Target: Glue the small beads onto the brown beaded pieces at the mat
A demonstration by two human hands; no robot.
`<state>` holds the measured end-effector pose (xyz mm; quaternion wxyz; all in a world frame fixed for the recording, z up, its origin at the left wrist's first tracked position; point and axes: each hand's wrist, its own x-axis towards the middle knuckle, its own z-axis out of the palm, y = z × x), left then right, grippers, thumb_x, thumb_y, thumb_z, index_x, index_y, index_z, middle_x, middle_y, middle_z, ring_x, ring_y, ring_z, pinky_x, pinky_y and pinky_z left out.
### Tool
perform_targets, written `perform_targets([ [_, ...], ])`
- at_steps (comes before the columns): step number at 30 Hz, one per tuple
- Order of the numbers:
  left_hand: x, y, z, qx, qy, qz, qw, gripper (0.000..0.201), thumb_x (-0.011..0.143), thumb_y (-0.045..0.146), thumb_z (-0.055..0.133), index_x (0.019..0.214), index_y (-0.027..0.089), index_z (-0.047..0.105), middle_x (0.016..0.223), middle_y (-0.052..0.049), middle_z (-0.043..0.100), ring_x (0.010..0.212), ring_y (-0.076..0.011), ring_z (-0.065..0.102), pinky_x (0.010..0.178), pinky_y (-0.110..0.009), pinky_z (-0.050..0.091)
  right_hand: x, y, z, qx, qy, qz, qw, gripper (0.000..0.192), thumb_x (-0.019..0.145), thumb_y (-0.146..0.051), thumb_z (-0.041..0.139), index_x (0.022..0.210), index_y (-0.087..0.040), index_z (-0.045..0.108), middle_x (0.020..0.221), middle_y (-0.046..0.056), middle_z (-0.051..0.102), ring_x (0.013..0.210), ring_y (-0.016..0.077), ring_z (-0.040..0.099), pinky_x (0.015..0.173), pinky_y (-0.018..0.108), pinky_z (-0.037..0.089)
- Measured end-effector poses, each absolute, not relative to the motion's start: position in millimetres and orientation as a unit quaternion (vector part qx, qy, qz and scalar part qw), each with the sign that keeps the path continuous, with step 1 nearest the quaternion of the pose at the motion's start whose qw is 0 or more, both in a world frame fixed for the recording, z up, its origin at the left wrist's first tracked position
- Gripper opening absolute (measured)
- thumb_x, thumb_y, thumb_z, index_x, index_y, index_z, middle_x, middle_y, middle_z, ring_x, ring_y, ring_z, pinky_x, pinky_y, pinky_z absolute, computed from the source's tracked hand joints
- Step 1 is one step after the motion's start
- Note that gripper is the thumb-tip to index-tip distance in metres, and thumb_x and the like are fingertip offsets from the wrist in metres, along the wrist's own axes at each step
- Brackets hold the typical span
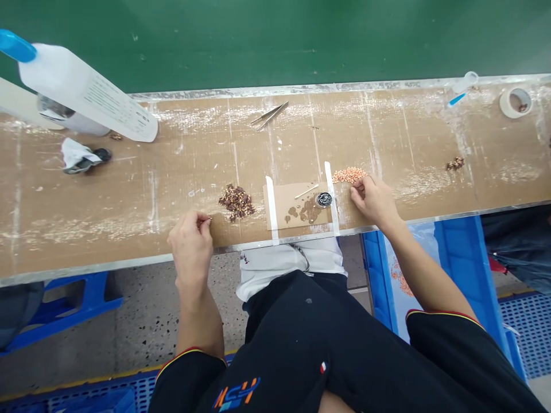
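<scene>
Head view: left hand (191,244) pinches dark piece (210,220); right hand (376,201) curled at orange pieces (346,174), hold unclear.
Orange pieces likely light, stiff; pinch edges.

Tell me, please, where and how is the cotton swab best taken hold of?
Pinch the cotton swab by the middle of its thin stick, probably from above and the far side: it lies flat and slanted on the cardboard piece, while dark wet-looking spots and the small round container sit on its near side.
</scene>
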<state>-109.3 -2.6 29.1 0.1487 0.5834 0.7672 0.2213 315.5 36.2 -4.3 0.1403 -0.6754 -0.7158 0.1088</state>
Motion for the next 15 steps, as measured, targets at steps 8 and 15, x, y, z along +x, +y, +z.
perform_targets([
  [8,-120.5,-2.9,25.3,0.623,0.724,0.267,0.130,0.024,0.099,0.018,0.058,0.112,0.026,0.076,0.087,-0.004,0.054,0.085,-0.0247,0.061,0.088,-0.045,0.048,317.1,50.4,-4.0,-0.616,-0.775,0.104,0.098,0.010,0.092,-0.018,0.051,0.085,-0.025,0.052,0.096,0.013,0.066,0.094,0.0287,0.062,0.083,0.040,0.049],
  [15,-85.2,3.1,29.6,0.534,0.657,0.437,0.304,0.016,0.090,0.031,0.070,0.099,0.020,0.079,0.092,-0.003,0.070,0.072,-0.0143,0.067,0.069,-0.031,0.058,321.2,38.9,-8.0,-0.615,-0.772,0.090,0.135,0.006,0.092,-0.019,0.050,0.091,-0.025,0.052,0.092,0.012,0.066,0.089,0.0279,0.062,0.080,0.040,0.049],
])
